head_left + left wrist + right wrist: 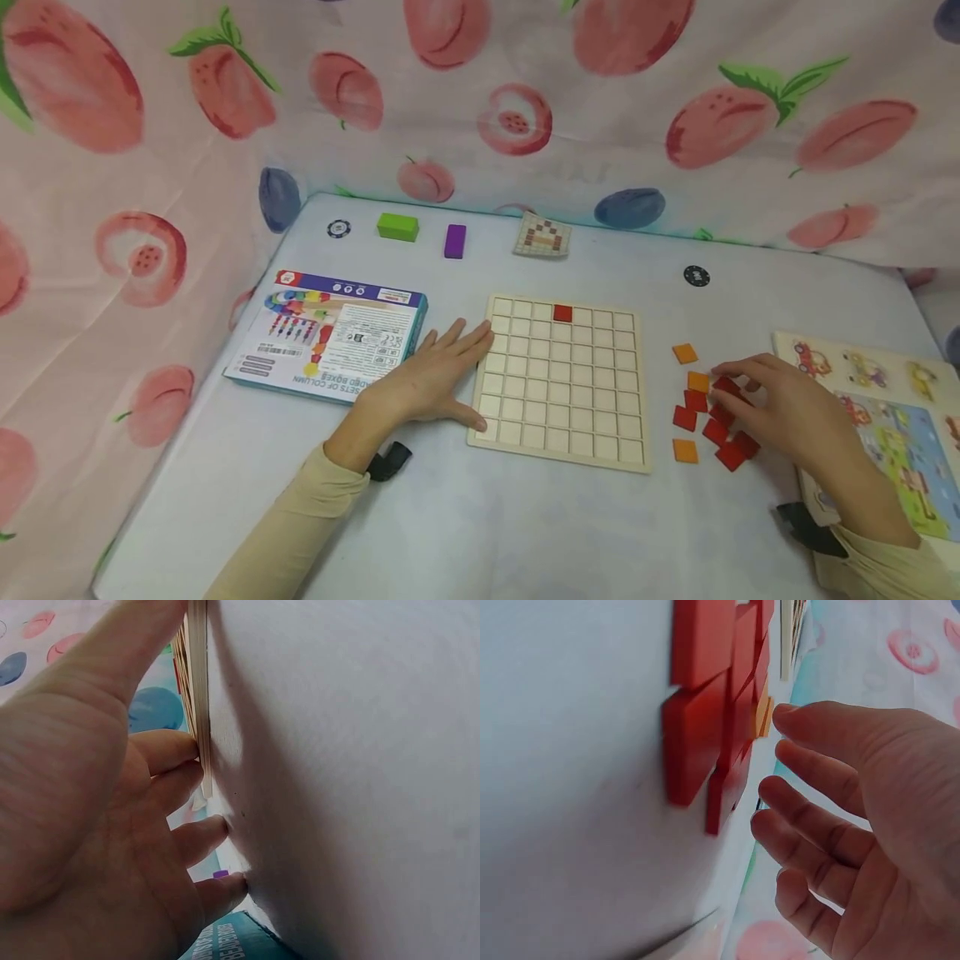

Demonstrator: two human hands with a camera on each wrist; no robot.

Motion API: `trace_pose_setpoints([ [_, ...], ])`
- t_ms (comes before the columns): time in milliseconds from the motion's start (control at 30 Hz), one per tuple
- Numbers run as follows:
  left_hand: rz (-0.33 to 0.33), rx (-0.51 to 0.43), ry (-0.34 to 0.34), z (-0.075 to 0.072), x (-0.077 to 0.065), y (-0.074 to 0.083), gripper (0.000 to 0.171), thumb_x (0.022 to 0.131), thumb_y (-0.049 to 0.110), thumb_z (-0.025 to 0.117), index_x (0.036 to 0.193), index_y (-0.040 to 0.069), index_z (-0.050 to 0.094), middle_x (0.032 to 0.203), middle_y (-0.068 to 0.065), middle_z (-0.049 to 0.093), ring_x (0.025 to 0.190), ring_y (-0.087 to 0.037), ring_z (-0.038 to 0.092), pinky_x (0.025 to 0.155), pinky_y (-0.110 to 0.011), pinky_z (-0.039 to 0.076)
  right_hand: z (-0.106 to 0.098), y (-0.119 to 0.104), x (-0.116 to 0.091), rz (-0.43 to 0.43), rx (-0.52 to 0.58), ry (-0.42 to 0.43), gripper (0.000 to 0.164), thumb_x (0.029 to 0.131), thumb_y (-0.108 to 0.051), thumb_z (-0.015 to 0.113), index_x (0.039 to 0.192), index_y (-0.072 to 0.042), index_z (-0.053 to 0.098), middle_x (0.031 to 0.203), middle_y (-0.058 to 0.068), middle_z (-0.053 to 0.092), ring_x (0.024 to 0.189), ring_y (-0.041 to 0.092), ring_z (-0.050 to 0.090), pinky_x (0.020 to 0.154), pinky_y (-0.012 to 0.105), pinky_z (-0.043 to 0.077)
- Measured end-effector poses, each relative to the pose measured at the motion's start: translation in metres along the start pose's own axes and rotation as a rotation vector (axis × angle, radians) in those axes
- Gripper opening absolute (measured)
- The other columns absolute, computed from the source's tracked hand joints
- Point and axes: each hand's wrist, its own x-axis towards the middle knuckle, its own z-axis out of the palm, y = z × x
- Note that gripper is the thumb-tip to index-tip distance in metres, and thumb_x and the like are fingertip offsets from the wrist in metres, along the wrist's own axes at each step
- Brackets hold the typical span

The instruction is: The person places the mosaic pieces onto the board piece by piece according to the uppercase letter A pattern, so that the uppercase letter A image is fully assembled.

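A pale wooden grid board (pixel 558 392) lies mid-table, with one red square tile (pixel 562 313) in its top row. My left hand (pixel 431 375) rests at the board's left edge, fingers spread, thumb and fingertips touching the frame. In the left wrist view, the left hand (pixel 112 802) has its fingers against the board's side (pixel 199 697). My right hand (pixel 787 408) hovers over a loose pile of red tiles (pixel 716 431) and orange tiles (pixel 686 451). In the right wrist view, the right hand (pixel 855 810) has loosely bent fingers beside the red tiles (pixel 694 742), apart from them, holding nothing.
A flat box (pixel 322 333) lies left of the board. Behind are a green block (pixel 397 227), a purple block (pixel 455 242), a small pattern card (pixel 542 236) and two round chips (pixel 697 276). At right lies a picture puzzle board (pixel 900 450), partly under the right arm.
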Motion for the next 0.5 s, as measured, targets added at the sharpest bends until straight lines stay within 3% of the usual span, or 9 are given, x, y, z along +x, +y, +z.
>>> trace_pose_setpoints([
  [167,0.001,0.001,0.008,-0.001,-0.001,-0.001,0.128,0.079,0.059,0.089,0.173,0.017,0.012,0.182,0.004,0.000,0.170,-0.032,-0.004,0.137,-0.061,0.004,0.000,0.009,-0.003,0.006,0.003,-0.009,0.037,0.089,-0.032,0.086,0.119,-0.013,0.077,0.113,0.022,0.071,0.091,0.033,0.065,0.059,0.033,0.047],
  [500,0.007,0.000,0.006,-0.001,0.000,0.000,0.128,0.079,0.059,0.089,0.172,0.016,0.013,0.182,0.003,0.000,0.170,-0.033,-0.003,0.137,-0.062,0.005,-0.003,0.014,-0.002,0.001,0.019,-0.059,0.030,0.090,-0.022,0.083,0.118,-0.014,0.075,0.113,0.020,0.071,0.090,0.029,0.063,0.061,0.026,0.044],
])
